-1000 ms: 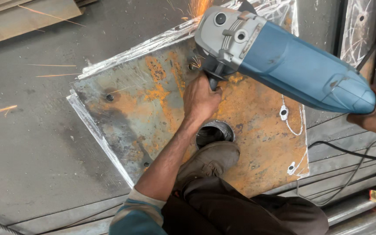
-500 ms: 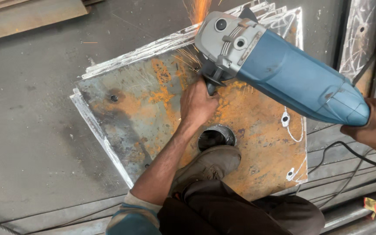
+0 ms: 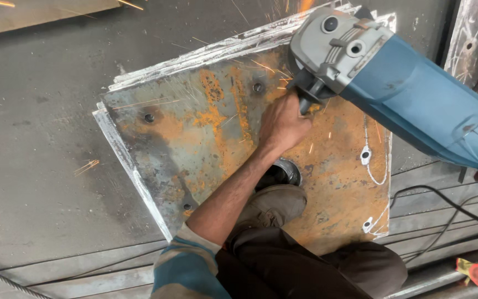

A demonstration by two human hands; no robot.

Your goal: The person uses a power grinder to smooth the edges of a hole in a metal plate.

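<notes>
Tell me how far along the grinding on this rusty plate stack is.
Done: the stacked plates' left edges already show bright bare metal. In hand: the left hand grips the side handle of the blue angle grinder, sparks flying at the top edge. Left: the top plate's face remains rusty.
</notes>
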